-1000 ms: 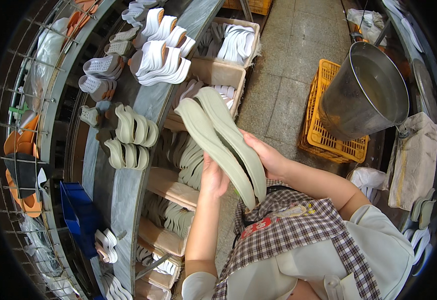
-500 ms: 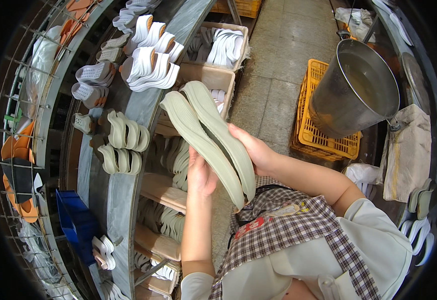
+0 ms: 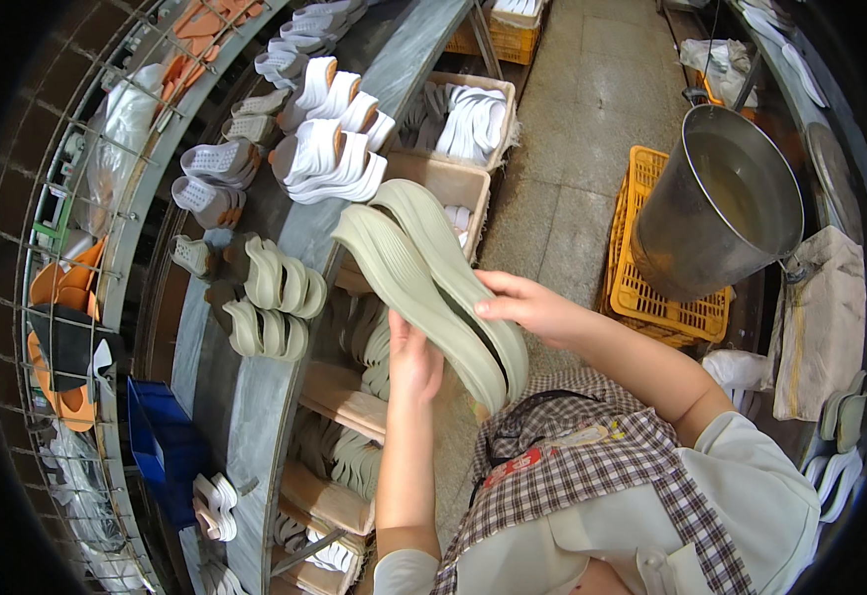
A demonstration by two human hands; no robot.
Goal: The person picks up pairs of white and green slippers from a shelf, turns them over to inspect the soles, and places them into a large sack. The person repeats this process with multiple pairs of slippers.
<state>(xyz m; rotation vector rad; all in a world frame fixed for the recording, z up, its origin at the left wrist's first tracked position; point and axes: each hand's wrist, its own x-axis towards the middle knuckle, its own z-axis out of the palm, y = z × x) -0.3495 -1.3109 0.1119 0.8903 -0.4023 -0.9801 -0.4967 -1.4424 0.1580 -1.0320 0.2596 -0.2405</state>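
A pair of pale green shoe soles [image 3: 408, 297] is held up side by side in front of my chest, their grooved side walls showing. My left hand [image 3: 415, 365] grips the left sole from below, its fingers partly hidden behind it. Around the outer edge of the right sole, my right hand [image 3: 530, 305] closes with thumb on the near face. A dark narrow gap runs between the two soles. To their left, several matching green soles [image 3: 273, 283] stand on the grey bench [image 3: 260, 416].
Stacks of white soles [image 3: 329, 159] line the bench, beside a blue bin [image 3: 161, 446] and a wire rack [image 3: 86, 327]. Cloth-lined bins [image 3: 453, 183] with soles stand below. Rightward, a metal bucket [image 3: 721, 198] of liquid tilts on a yellow crate [image 3: 676, 307].
The soles have turned slightly, showing more of their grooved sides. My right hand's thumb and fingers have shifted on the right sole. The whole view has swung a little leftward.
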